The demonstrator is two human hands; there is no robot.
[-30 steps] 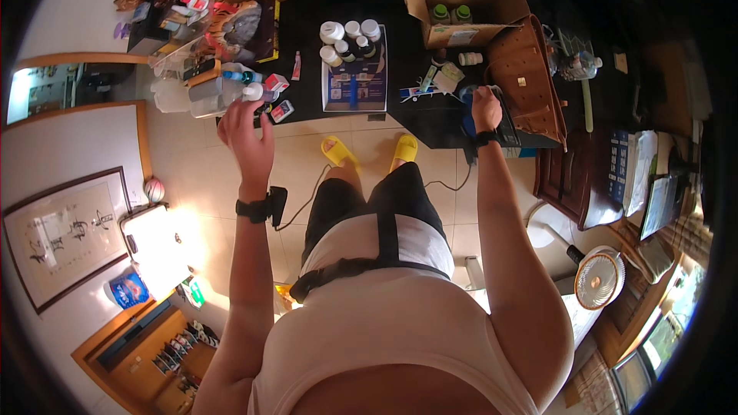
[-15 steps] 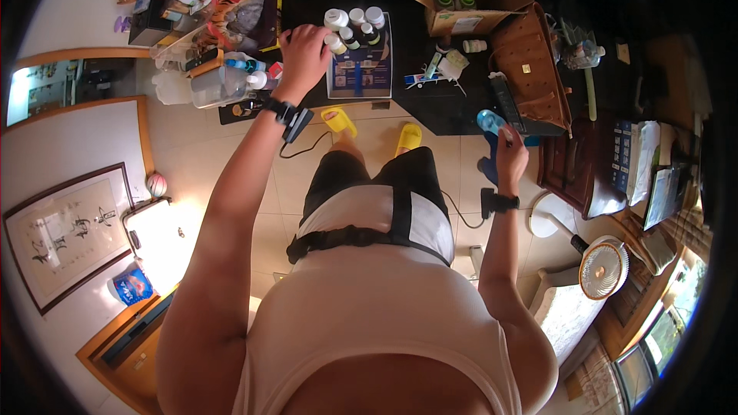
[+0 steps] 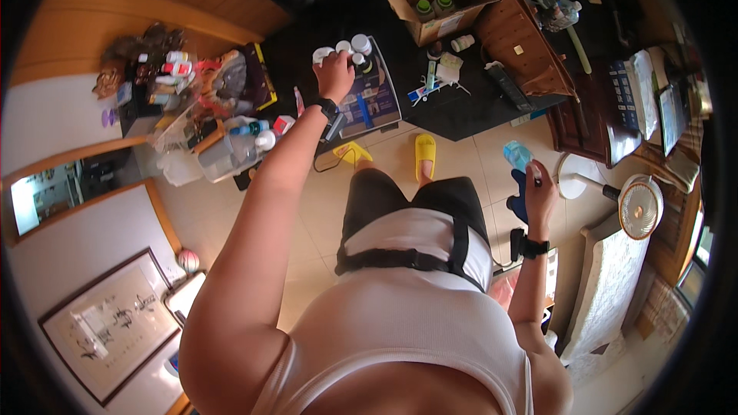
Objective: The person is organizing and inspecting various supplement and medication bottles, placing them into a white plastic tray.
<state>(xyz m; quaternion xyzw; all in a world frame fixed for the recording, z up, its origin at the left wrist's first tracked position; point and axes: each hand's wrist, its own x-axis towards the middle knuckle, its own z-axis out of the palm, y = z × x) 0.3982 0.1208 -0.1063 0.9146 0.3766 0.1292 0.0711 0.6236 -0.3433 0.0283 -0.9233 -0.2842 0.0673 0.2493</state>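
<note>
Dark corners, curved fisheye edges

We look down from the wearer's head through the left of two side-by-side fisheye cameras. The shirt [image 3: 415,315] is close to us, low in view; the left hand [image 3: 336,78] and right hand [image 3: 541,198] lie farther out, the table [image 3: 450,121] toward the top. A framed picture [image 3: 115,327] and a fan [image 3: 641,207] edge the wide, dark-rimmed circle.

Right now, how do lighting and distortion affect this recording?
In the head view, the fisheye bends the room toward a black rim; there too, the far side of the black table sinks into darkness, glare whitens part of the framed calligraphy, yet the left hand and right hand are lit enough to outline.
</note>
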